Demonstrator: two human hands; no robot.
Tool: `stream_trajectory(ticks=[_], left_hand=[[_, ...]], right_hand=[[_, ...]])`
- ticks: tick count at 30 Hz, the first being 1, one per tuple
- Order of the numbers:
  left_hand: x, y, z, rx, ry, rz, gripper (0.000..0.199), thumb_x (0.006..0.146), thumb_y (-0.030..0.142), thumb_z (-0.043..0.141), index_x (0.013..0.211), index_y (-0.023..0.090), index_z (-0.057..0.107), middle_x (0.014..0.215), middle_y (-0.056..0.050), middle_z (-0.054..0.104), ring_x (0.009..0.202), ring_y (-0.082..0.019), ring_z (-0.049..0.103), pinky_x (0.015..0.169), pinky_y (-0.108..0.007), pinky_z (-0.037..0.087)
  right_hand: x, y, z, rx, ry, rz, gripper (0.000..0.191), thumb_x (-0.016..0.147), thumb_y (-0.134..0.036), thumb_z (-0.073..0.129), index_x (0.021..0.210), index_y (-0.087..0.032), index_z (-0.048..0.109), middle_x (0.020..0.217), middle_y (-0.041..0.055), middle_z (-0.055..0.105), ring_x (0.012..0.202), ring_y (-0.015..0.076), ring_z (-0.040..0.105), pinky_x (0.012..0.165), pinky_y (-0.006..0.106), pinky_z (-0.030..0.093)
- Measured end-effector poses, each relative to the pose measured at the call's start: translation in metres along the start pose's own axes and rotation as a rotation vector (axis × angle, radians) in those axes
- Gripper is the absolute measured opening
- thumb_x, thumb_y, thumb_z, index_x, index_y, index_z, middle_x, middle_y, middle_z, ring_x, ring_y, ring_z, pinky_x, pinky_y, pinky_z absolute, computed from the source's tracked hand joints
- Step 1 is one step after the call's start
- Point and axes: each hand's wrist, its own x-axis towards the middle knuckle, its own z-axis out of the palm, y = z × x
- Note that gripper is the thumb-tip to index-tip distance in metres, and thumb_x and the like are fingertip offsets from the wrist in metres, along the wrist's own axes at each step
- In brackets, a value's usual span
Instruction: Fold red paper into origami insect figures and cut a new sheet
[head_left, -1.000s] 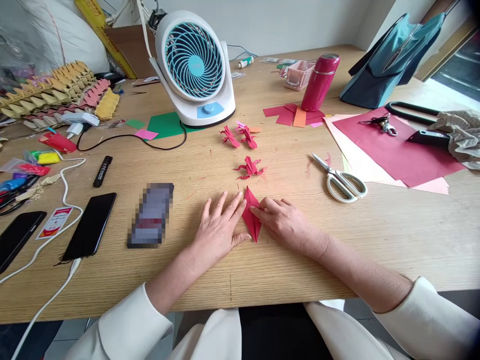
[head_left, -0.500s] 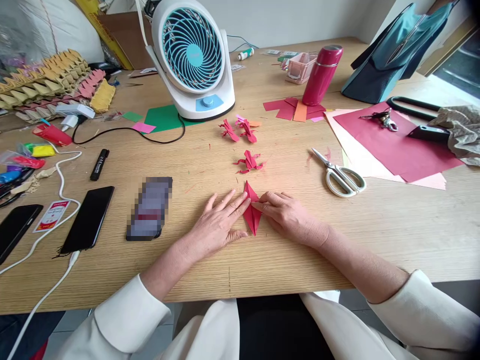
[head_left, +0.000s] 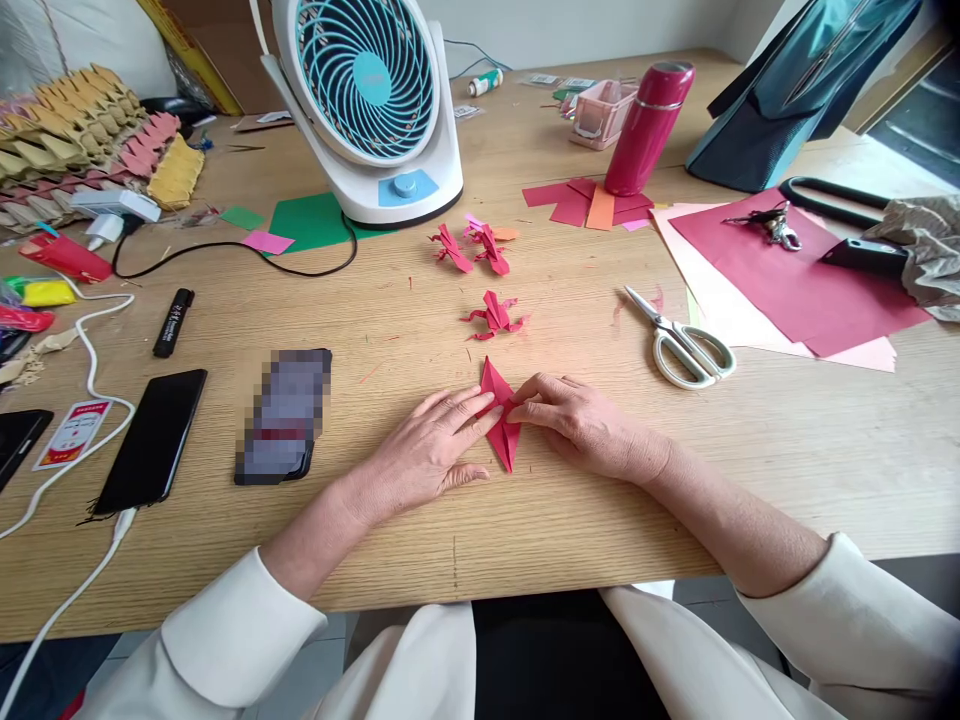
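A folded red origami paper [head_left: 508,446], shaped like a narrow diamond, lies on the table in front of me. Fingers of my left hand [head_left: 431,447] stretch out flat, their tips resting on the paper's left side. On the other side my right hand [head_left: 581,425] pinches the paper's right edge near its middle between thumb and forefinger. Just beyond it sits a folded red paper figure [head_left: 496,316] with thin legs. Two similar figures, one on the left [head_left: 451,248] and one on the right [head_left: 491,250], lie farther back.
White-handled scissors [head_left: 690,350] lie to the right, near large red sheets [head_left: 810,290] and a pink flask [head_left: 649,130]. A white fan [head_left: 375,100] stands at the back. Leftward are a pixelated phone [head_left: 281,420], a black phone [head_left: 154,440] on a cable, and a marker [head_left: 173,322].
My view has shifted slightly, so the table's things sit a little differently in frame. My right hand's fingers have lifted a bit into a pinch at the paper's edge; the left stays on it.
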Motion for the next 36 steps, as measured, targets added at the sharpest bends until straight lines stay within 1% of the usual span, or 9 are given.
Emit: stream_trajectory(ticks=[3, 5, 7, 11, 18, 23, 28, 32, 36], left_hand=[[-0.001, -0.002, 0.000, -0.018, 0.029, 0.008, 0.062, 0.098, 0.054, 0.043, 0.148, 0.017, 0.045, 0.153, -0.015, 0.044, 0.146, -0.029, 0.032, 0.120, -0.051, 0.028], [-0.001, -0.003, 0.001, -0.022, 0.055, 0.030, 0.060, 0.098, 0.054, 0.042, 0.146, 0.017, 0.047, 0.154, -0.015, 0.043, 0.148, -0.030, 0.030, 0.119, -0.053, 0.029], [0.000, -0.005, 0.003, -0.029, 0.069, 0.064, 0.061, 0.099, 0.054, 0.041, 0.146, 0.015, 0.047, 0.156, -0.015, 0.041, 0.149, -0.030, 0.028, 0.119, -0.052, 0.029], [0.001, -0.007, 0.007, -0.022, 0.078, 0.099, 0.063, 0.100, 0.053, 0.039, 0.147, 0.012, 0.043, 0.155, -0.017, 0.042, 0.147, -0.028, 0.033, 0.119, -0.048, 0.031], [0.001, -0.008, 0.006, 0.012, 0.108, 0.134, 0.057, 0.100, 0.051, 0.040, 0.144, 0.017, 0.049, 0.154, -0.017, 0.043, 0.146, -0.031, 0.035, 0.117, -0.052, 0.034], [0.001, -0.007, 0.005, 0.010, 0.114, 0.151, 0.057, 0.099, 0.053, 0.038, 0.142, 0.019, 0.052, 0.153, -0.019, 0.044, 0.145, -0.033, 0.037, 0.115, -0.053, 0.036], [0.002, -0.008, 0.005, 0.014, 0.118, 0.162, 0.055, 0.098, 0.053, 0.041, 0.141, 0.021, 0.054, 0.153, -0.020, 0.043, 0.145, -0.033, 0.035, 0.114, -0.054, 0.036], [0.001, -0.009, 0.007, 0.015, 0.131, 0.170, 0.054, 0.098, 0.052, 0.043, 0.139, 0.020, 0.056, 0.153, -0.020, 0.043, 0.146, -0.034, 0.035, 0.113, -0.054, 0.037], [0.001, -0.010, 0.007, 0.009, 0.116, 0.167, 0.055, 0.098, 0.053, 0.041, 0.142, 0.022, 0.053, 0.154, -0.020, 0.041, 0.146, -0.034, 0.033, 0.114, -0.054, 0.036]], right_hand=[[0.001, -0.001, -0.001, 0.033, -0.010, 0.008, 0.042, 0.088, 0.001, 0.046, 0.120, -0.020, 0.066, 0.115, 0.0110, 0.060, 0.100, 0.0200, 0.060, 0.089, 0.035, 0.047], [0.001, 0.000, 0.000, 0.058, -0.008, 0.004, 0.043, 0.087, 0.001, 0.047, 0.119, -0.020, 0.066, 0.115, 0.0113, 0.060, 0.101, 0.0210, 0.060, 0.090, 0.036, 0.048], [0.000, 0.000, 0.000, 0.080, -0.004, -0.005, 0.044, 0.086, 0.002, 0.048, 0.119, -0.021, 0.066, 0.116, 0.0115, 0.059, 0.103, 0.0219, 0.060, 0.091, 0.038, 0.048], [-0.001, 0.002, 0.000, 0.127, -0.009, -0.018, 0.046, 0.085, 0.003, 0.049, 0.118, -0.023, 0.067, 0.118, 0.0112, 0.058, 0.105, 0.0223, 0.059, 0.094, 0.039, 0.047], [-0.004, 0.005, -0.004, 0.233, -0.024, -0.032, 0.041, 0.086, 0.003, 0.049, 0.111, -0.023, 0.070, 0.118, 0.0108, 0.057, 0.109, 0.0216, 0.058, 0.096, 0.039, 0.046], [-0.004, 0.007, -0.006, 0.271, -0.046, -0.037, 0.047, 0.083, 0.006, 0.049, 0.113, -0.023, 0.070, 0.116, 0.0099, 0.057, 0.110, 0.0211, 0.058, 0.095, 0.038, 0.045], [-0.002, 0.007, -0.009, 0.305, -0.054, -0.045, 0.049, 0.081, 0.009, 0.050, 0.111, -0.023, 0.072, 0.114, 0.0092, 0.059, 0.112, 0.0211, 0.058, 0.097, 0.039, 0.044], [-0.002, 0.007, -0.010, 0.341, -0.077, -0.049, 0.048, 0.084, 0.007, 0.050, 0.112, -0.024, 0.073, 0.116, 0.0094, 0.059, 0.111, 0.0210, 0.058, 0.097, 0.040, 0.043], [-0.002, 0.007, -0.010, 0.369, -0.053, -0.036, 0.045, 0.087, 0.004, 0.048, 0.116, -0.023, 0.071, 0.117, 0.0102, 0.060, 0.112, 0.0208, 0.058, 0.098, 0.039, 0.045]])
